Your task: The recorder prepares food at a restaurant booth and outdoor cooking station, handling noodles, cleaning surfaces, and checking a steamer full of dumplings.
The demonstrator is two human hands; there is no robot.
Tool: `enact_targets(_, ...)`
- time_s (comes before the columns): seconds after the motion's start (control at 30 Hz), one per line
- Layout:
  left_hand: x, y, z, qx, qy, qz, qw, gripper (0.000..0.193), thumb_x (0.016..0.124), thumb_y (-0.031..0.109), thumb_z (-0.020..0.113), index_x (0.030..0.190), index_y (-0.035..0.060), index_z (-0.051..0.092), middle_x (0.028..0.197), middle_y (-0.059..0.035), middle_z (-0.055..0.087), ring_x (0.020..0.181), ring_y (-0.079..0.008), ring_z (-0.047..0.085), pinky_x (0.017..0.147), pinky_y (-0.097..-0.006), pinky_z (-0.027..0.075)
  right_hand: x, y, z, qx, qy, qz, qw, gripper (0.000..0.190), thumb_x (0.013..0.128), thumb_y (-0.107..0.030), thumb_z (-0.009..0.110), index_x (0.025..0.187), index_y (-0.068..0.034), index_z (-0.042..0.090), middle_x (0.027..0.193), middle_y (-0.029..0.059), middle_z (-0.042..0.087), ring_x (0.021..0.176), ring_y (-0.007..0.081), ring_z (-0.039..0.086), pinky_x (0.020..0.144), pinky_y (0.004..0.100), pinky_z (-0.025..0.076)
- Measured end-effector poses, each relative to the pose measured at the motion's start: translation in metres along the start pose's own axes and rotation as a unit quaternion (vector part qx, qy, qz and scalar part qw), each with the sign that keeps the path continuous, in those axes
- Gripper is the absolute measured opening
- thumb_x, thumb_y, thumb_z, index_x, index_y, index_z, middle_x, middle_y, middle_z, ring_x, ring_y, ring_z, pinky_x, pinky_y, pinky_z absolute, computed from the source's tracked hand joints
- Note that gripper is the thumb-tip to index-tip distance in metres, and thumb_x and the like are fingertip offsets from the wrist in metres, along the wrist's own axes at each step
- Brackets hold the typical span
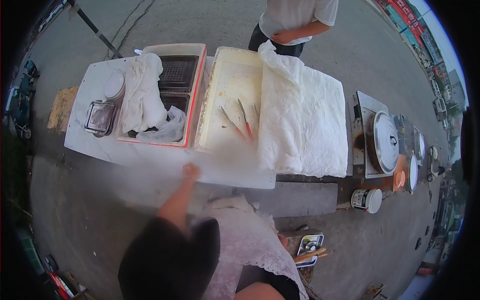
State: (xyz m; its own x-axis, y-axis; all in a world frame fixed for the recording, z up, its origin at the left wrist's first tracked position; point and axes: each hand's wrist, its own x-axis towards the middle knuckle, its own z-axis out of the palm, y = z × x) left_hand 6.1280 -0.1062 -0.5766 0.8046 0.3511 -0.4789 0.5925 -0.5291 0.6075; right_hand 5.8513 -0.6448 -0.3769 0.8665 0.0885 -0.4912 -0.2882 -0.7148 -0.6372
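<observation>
My left hand (191,171), its fingers curled, rests at the front edge of a white marble-patterned table (150,154). Haze blurs it, so whether it grips anything is unclear. Only a sliver of my right hand (282,241) shows past my pale lace-edged apron (243,228); its fingers are hidden. Close to it lies a metal tray (310,251) with wooden sticks (310,255) across it. Ahead on the table, red-handled tongs (245,119) lie in a cream foam box (228,80). A white quilted cloth (309,116) covers that box's right side.
Left on the table are a foam box (194,93) holding dark-lidded containers, a bundled white cloth (144,93) and plastic bags (170,125). A person (296,22) stands across the table. To the right are a lidded pot (386,141) and a white bucket (371,200).
</observation>
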Motion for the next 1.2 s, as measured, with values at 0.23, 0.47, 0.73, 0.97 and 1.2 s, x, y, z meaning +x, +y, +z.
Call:
enact_targets(0.23, -0.076, 0.04, -0.017, -0.102, -0.082, -0.079, 0.988, 0.084, 0.062, 0.023, 0.078, 0.131, 0.015, 0.03, 0.118, -0.017, 0.045, 0.098, -0.0283, 0.052, 0.073, -0.0474, 0.05, 0.04, 0.002, 0.002, 0.049, 0.007, -0.059, 0.997, 0.024, 0.081, -0.024, 0.054, 0.086, -0.003, 0.065, 0.081, 0.0163, 0.065, 0.079, 0.0337, 0.062, 0.07, 0.0387, 0.048)
enact_targets(0.47, -0.164, 0.076, 0.02, 0.137, -0.526, 0.147, 0.826, 0.064, 0.085, 0.05, 0.051, 0.14, 0.0242, 0.028, 0.145, -0.0098, 0.027, 0.127, -0.03, 0.035, 0.103, -0.0468, 0.03, 0.014, 0.005, 0.061, 0.131, 0.082, -0.06, 0.986, 0.024, 0.081, -0.024, 0.054, 0.086, -0.003, 0.064, 0.08, 0.0168, 0.064, 0.079, 0.0345, 0.062, 0.069, 0.0391, 0.048)
enact_targets(0.73, -0.176, 0.113, 0.006, 0.376, -0.537, 0.254, 0.711, 0.032, 0.085, 0.027, 0.046, 0.103, 0.0063, 0.062, 0.098, -0.0192, 0.063, 0.089, -0.0353, 0.06, 0.083, -0.0403, 0.046, -0.078, -0.055, 0.111, 0.188, 0.214, 0.294, 0.913, 0.027, 0.082, -0.03, 0.053, 0.085, -0.005, 0.062, 0.077, 0.0201, 0.061, 0.074, 0.0381, 0.059, 0.062, 0.046, 0.045)
enact_targets(0.97, -0.209, 0.099, -0.004, 0.408, -0.358, 0.395, 0.742, 0.02, 0.08, 0.018, 0.048, 0.081, 0.0043, 0.062, 0.083, -0.0187, 0.064, 0.076, -0.0343, 0.062, 0.069, -0.0424, 0.051, -0.089, -0.06, 0.123, 0.01, 0.222, 0.337, 0.915, 0.038, 0.089, -0.037, 0.044, 0.084, -0.002, 0.057, 0.077, 0.0253, 0.059, 0.076, 0.0448, 0.057, 0.066, 0.0534, 0.043)
enact_targets(1.2, -0.246, 0.108, -0.022, 0.372, -0.311, 0.325, 0.812, 0.018, 0.079, 0.018, 0.05, 0.081, 0.0066, 0.063, 0.081, -0.0178, 0.064, 0.077, -0.0331, 0.063, 0.068, -0.0432, 0.051, -0.059, 0.0, 0.105, -0.081, 0.185, 0.206, 0.957, 0.045, 0.091, -0.04, 0.037, 0.08, -0.003, 0.061, 0.078, 0.0251, 0.06, 0.077, 0.0448, 0.058, 0.067, 0.0533, 0.045)
